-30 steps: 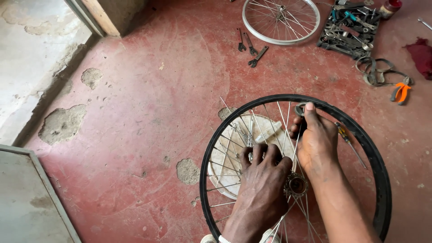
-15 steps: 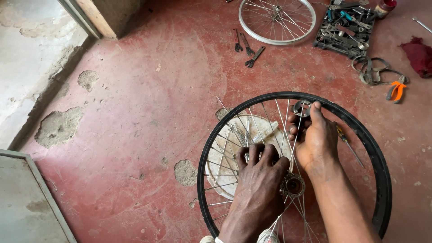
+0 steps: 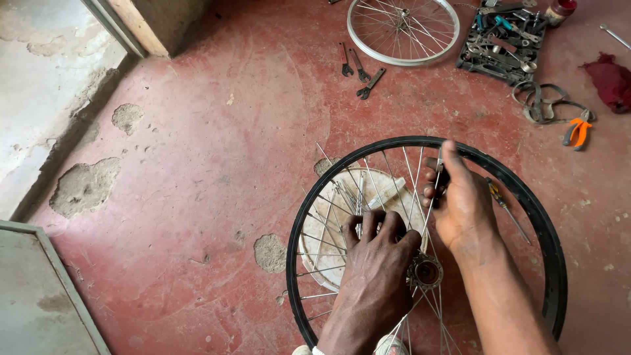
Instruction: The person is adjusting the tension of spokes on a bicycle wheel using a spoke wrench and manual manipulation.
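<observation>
While gripping spokes w/ left hand, pinched a spoke w/ right hand; wheel flat on cracked red floor, doorway at far-left corner.

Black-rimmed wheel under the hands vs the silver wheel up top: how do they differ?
The black-rimmed wheel is dark; the silver wheel is bright bare metal. The black-rimmed wheel looks larger, nearer the camera. Its spokes look partly loose and uneven, and both hands, left hand and right hand, are on them; the silver wheel lies untouched. Both lie flat on the red floor.
</observation>
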